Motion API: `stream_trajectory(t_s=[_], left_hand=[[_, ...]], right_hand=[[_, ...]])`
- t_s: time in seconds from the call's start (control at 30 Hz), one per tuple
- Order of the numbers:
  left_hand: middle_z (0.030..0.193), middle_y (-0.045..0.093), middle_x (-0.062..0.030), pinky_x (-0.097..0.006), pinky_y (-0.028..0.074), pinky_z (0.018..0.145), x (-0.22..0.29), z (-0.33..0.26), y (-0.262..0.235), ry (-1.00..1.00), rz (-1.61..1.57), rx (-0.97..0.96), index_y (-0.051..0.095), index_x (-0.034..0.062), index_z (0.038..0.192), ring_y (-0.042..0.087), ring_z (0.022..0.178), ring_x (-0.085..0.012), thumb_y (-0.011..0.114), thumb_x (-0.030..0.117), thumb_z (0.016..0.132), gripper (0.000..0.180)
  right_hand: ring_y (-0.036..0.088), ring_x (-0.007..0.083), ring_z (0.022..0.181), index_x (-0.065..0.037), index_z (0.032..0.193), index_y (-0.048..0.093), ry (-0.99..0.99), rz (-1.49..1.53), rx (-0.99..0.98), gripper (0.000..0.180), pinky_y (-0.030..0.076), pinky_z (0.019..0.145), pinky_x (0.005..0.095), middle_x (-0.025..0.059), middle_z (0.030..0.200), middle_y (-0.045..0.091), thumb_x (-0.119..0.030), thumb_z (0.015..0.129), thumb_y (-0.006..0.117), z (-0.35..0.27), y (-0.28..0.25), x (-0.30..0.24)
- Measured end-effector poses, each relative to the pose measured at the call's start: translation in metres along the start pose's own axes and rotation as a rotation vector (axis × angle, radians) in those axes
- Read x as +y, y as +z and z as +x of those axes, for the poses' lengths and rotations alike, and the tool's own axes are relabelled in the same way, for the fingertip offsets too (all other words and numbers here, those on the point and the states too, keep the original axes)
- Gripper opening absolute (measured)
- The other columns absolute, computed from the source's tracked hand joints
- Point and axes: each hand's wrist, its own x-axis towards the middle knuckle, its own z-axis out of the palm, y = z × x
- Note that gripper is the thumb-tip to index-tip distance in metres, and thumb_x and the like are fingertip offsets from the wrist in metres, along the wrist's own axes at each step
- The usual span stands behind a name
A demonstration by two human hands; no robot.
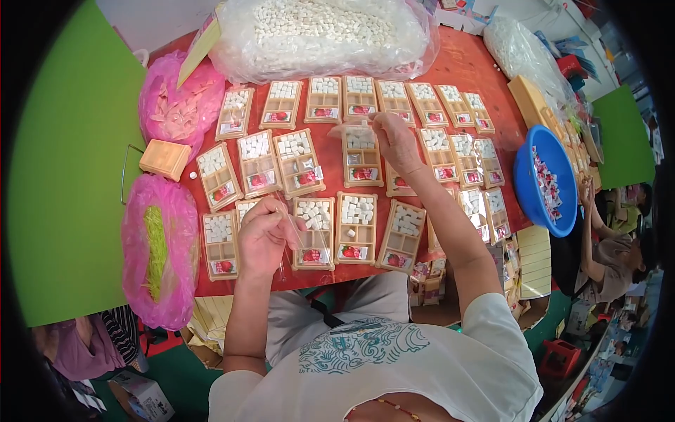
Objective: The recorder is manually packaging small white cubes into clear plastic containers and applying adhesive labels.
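Note:
Rows of tan compartment trays point(357, 231) hold white cube-shaped pieces and small packets with a strawberry picture. My right hand point(396, 146) is closed over a middle-row tray point(361, 156), its fingertips at a clear plastic sheet point(340, 131) by that tray's upper end. Closer to me, my left hand point(263, 235) has its fingers curled around thin clear plastic sheets point(301, 235), which hang beside a front-row tray point(313, 254). Part of another front tray is hidden behind this hand.
A large clear bag of white cubes point(320, 28) lies at the back of the red table point(460, 56). Pink bags point(176, 105) line the left side, near a stack of tan trays point(164, 159). A blue basin of packets point(524, 176) stands right. Another person's arm point(589, 235) shows beyond.

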Motion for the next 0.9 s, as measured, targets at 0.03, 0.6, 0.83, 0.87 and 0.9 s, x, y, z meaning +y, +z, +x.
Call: stream_trajectory(t_s=[0.03, 0.6, 0.83, 0.87, 0.9], left_hand=[[0.054, 0.057, -0.0113, -0.04, 0.049, 0.075, -0.001, 0.001, -0.002, -0.001, 0.008, 0.018, 0.054, 0.0026, 0.093, 0.056, 0.048, -0.0227, 0.045, 0.014, 0.091, 0.015], [0.059, 0.059, -0.0094, -0.036, 0.049, 0.075, -0.018, 0.02, -0.01, -0.124, -0.125, -0.101, 0.056, 0.0031, 0.09, 0.059, 0.052, -0.0201, 0.047, 0.011, 0.088, 0.012], [0.061, 0.061, -0.0119, -0.033, 0.051, 0.064, -0.026, 0.034, -0.009, -0.178, -0.172, -0.193, 0.057, 0.0013, 0.09, 0.059, 0.049, -0.0216, 0.049, 0.011, 0.086, 0.014], [0.061, 0.061, -0.0123, -0.032, 0.051, 0.06, -0.025, 0.038, -0.006, -0.184, -0.19, -0.228, 0.057, 0.001, 0.09, 0.059, 0.049, -0.0218, 0.049, 0.011, 0.085, 0.013], [0.061, 0.061, -0.0128, -0.03, 0.05, 0.056, -0.02, 0.04, -0.003, -0.196, -0.199, -0.246, 0.057, 0.0007, 0.09, 0.059, 0.048, -0.022, 0.049, 0.01, 0.085, 0.013]], right_hand=[[0.061, 0.0317, 0.095, -0.005, 0.093, 0.051, -0.051, 0.03, -0.049, 0.011, 0.049, 0.081, 0.0375, 0.0102, 0.101, 0.065, 0.0, 0.086, 0.058, -0.004, 0.002, 0.003], [0.027, 0.0332, 0.139, -0.012, 0.13, 0.049, -0.129, -0.452, -0.554, 0.06, 0.028, 0.109, 0.0497, 0.0123, 0.147, 0.034, 0.01, 0.074, 0.055, -0.015, -0.031, -0.02], [0.05, 0.0238, 0.12, -0.009, 0.143, 0.036, 0.396, 0.722, -0.566, 0.064, 0.043, 0.096, 0.0375, 0.0156, 0.135, 0.046, -0.008, 0.083, 0.06, 0.012, -0.024, -0.092], [0.057, 0.0204, 0.111, -0.007, 0.141, 0.038, 0.786, 1.094, -0.594, 0.059, 0.047, 0.089, 0.0348, 0.0153, 0.129, 0.051, -0.01, 0.086, 0.058, 0.013, -0.019, -0.103], [0.063, 0.0161, 0.089, -0.003, 0.134, 0.045, 0.824, 1.208, -0.563, 0.046, 0.05, 0.075, 0.0285, 0.011, 0.11, 0.061, -0.007, 0.089, 0.056, 0.015, -0.012, -0.106]])
